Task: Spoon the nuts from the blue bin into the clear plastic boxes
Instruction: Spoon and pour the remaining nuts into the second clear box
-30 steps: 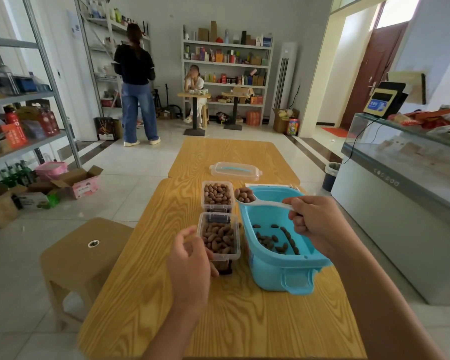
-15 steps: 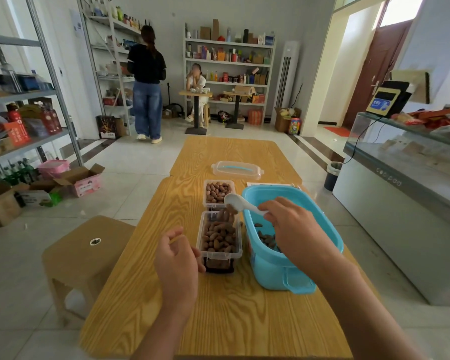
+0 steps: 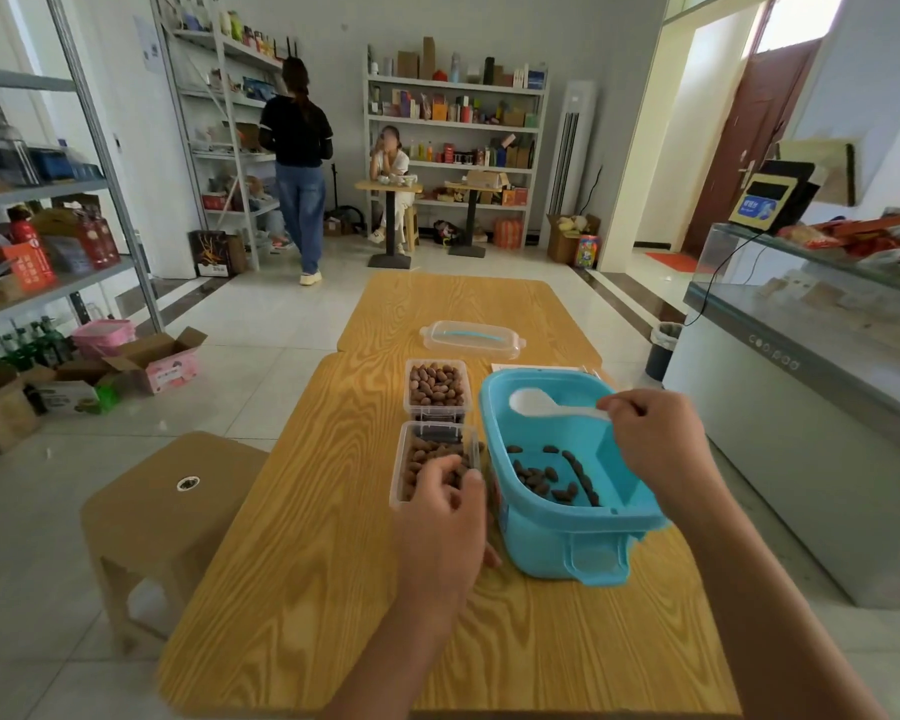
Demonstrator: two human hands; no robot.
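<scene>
A blue bin [image 3: 567,543] stands on the wooden table [image 3: 333,563] with several brown nuts [image 3: 546,475] left on its floor. My right hand [image 3: 655,439] pinches the handle of a white spoon [image 3: 536,405], whose empty bowl hangs over the bin's far end. Left of the bin sit two clear plastic boxes. The far box [image 3: 437,389] is full of nuts. My left hand [image 3: 445,517] grips the near box [image 3: 411,459] at its front right corner and hides part of it.
A clear lid [image 3: 471,339] lies farther up the table. A brown stool [image 3: 162,501] stands at the table's left. A glass counter [image 3: 811,356] runs along the right. Two persons are at the shelves far back. Cardboard boxes [image 3: 152,361] lie on the floor left.
The spoon tipped its nuts into the near box and swung back, empty, over the bin. My left hand moved forward from the table and took hold of the near box.
</scene>
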